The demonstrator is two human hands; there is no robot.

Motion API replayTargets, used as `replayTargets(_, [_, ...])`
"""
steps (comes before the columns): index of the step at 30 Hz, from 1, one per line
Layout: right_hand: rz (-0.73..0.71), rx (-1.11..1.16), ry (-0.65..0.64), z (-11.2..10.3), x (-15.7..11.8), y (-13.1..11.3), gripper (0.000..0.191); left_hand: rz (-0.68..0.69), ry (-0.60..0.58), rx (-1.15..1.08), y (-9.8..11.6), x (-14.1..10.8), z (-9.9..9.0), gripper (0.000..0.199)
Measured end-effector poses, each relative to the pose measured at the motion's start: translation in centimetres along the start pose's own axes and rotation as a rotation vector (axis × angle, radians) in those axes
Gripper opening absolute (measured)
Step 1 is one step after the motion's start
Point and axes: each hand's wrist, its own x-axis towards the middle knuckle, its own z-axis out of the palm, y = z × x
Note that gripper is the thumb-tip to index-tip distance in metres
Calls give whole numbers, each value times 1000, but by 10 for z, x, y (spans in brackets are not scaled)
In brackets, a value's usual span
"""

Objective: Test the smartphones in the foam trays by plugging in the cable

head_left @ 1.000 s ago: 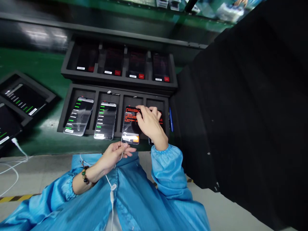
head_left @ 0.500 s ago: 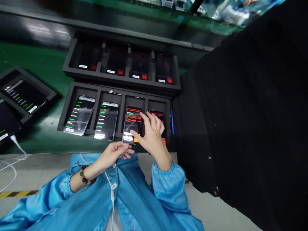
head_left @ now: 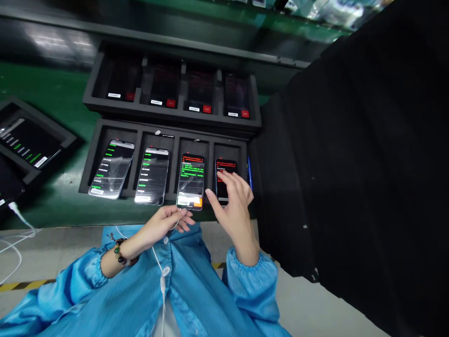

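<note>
My left hand is pinched at the bottom edge of the third smartphone, holding the end of a white earphone cable. Whether its plug sits in the phone is hidden by the fingers. That phone's screen shows red and green text and an orange button. Fingers spread, my right hand is over the fourth smartphone and covers part of its red-text screen. Contact with the glass cannot be made out. Two more smartphones, one at far left and another beside it, rest tilted in the black foam tray.
Behind stands another foam tray with dark phones showing red buttons. At left lie a smaller tray and a phone on a white charging cable. A blue pen lies beside a black curtain on the right.
My right hand has moved right, from the third phone to over the fourth. Red lines on the third phone's screen have turned green. My left hand stays at that phone's bottom edge.
</note>
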Motion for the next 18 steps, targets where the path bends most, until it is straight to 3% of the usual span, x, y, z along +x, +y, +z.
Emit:
replayTargets(3, [-90,83,-76,0,-9,-20,34,27,-5,3,-1,0,-1,76])
replayTargets(8, [-258,197,-145,7,-30,-41,39,82,-58,34,-2,-1,-3,65])
replayTargets(18, [-229,209,-104,13,-38,-41,46,51,-54,-45,-2,1,-1,68])
